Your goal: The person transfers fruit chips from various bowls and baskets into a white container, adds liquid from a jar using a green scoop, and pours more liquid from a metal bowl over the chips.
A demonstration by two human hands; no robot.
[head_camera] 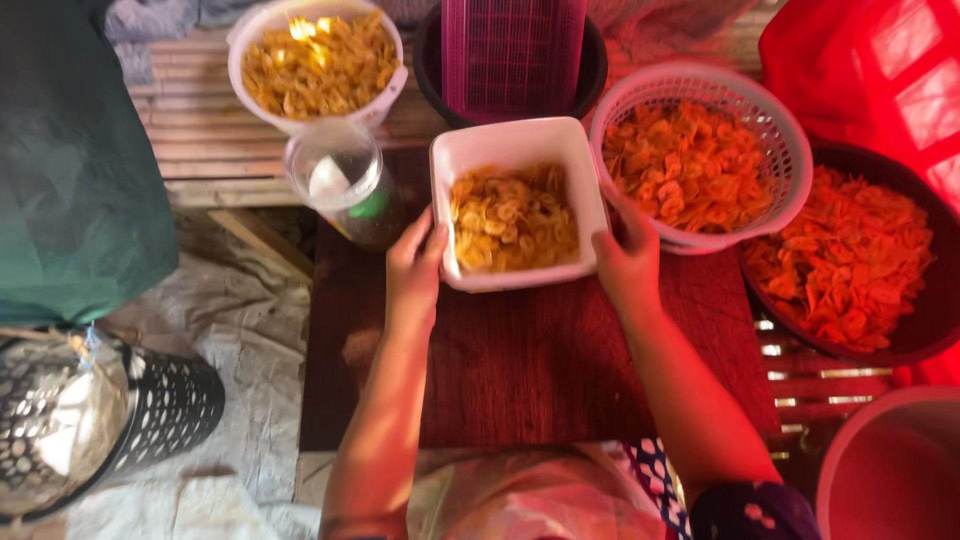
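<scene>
Head view, one frame.

Centre of frame: square white tub (pixel 519 205), part-filled with pale yellow chips, resting on a dark red mat (pixel 540 360). Left hand (pixel 413 268) clasped on the tub's left lower corner, thumb over the rim. Right hand (pixel 628 262) clasped on the right lower corner, fingers behind the wall. Both hands grasping the tub, none released.

Upper left: round white bowl (pixel 317 65) of the same yellow chips, on a slatted bamboo bench (pixel 190 140). Just below it, clear plastic jar (pixel 340 180), near the tub's left side.

Upper centre: magenta perforated basket (pixel 512 50) standing in a black basin.

Right of the tub, touching or just beside: pink-white round colander (pixel 700 160) heaped with orange chips. Far right: black basin (pixel 850 260) of orange chips.

Lower left: perforated black bin (pixel 110 420).

Step in hand, by judgement: steadying or positioning the tub on the mat. Next move calling for an even two-handed hold, tub kept level, clearance from jar and colander.
</scene>
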